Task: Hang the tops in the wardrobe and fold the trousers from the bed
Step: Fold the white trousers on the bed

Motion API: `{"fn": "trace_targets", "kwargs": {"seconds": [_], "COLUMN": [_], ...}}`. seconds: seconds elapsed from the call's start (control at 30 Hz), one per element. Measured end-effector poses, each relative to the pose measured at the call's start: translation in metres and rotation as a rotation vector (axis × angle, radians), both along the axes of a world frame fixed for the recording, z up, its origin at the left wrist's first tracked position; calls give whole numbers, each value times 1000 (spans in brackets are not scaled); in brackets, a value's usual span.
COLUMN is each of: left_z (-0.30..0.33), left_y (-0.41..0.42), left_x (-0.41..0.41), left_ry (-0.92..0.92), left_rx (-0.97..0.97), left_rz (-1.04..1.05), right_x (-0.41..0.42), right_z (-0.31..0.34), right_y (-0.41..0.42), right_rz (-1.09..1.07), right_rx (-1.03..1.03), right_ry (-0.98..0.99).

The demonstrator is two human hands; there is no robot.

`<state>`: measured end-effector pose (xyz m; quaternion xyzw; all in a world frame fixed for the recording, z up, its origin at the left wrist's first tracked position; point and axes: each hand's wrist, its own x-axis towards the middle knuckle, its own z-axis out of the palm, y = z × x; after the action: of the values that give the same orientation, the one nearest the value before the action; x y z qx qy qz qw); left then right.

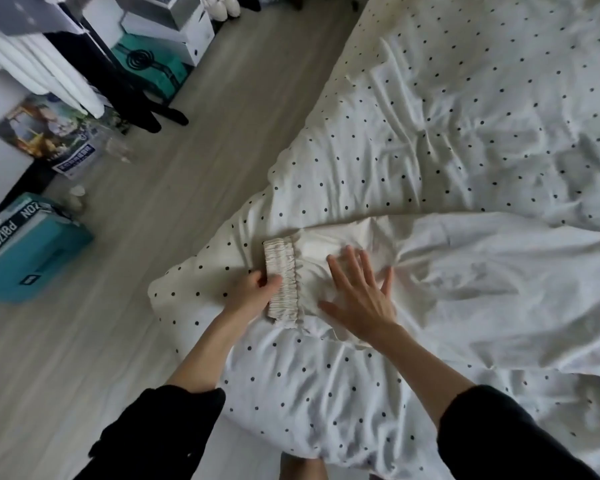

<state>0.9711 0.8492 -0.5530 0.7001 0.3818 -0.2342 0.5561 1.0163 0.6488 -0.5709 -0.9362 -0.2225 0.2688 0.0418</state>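
- Head view: white trousers [465,268] laid out on the dotted bed [430,133]
- left hand [253,292] pinches the waistband [282,282]
- right hand [359,296] flat, fingers spread, pressing the fabric

A single wide-angle view from a camera worn on the person's head, looking steeply down and forward onto the near corner of a bed [430,133] with a dotted cover. The bed fills the right and centre, close below the camera. Wooden floor [187,168] lies left of the bed, with boxes [32,258] beyond.
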Motion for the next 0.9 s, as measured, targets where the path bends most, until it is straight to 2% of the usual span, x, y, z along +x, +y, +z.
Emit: {"fn": "trace_targets", "kwargs": {"seconds": [0.1, 0.23, 0.37, 0.5, 0.6, 0.77, 0.9], "left_z": [2, 17, 45, 83, 107, 115, 93], "left_y": [0, -6, -16, -50, -88, -208, -300], "left_x": [1, 1, 5, 23, 42, 72, 78], "left_ry": [-20, -108, -197, -267, -358, -474, -525], "left_rx": [-21, 84, 163, 216, 239, 376, 556], "left_rz": [28, -76, -130, -241, -294, -484, -613], "right_x": [-18, -30, -27, -22, -15, 6, 17], "right_z": [7, 10, 21, 42, 58, 81, 89], "right_y": [-8, -23, -40, -71, -100, -186, -255], "right_rz": [-37, -59, -109, -207, -467, -1151, -1288], "right_rx": [113, 90, 151, 326, 536, 873, 970], "right_ry": [-71, -24, 6, -67, -59, 273, 290]}}
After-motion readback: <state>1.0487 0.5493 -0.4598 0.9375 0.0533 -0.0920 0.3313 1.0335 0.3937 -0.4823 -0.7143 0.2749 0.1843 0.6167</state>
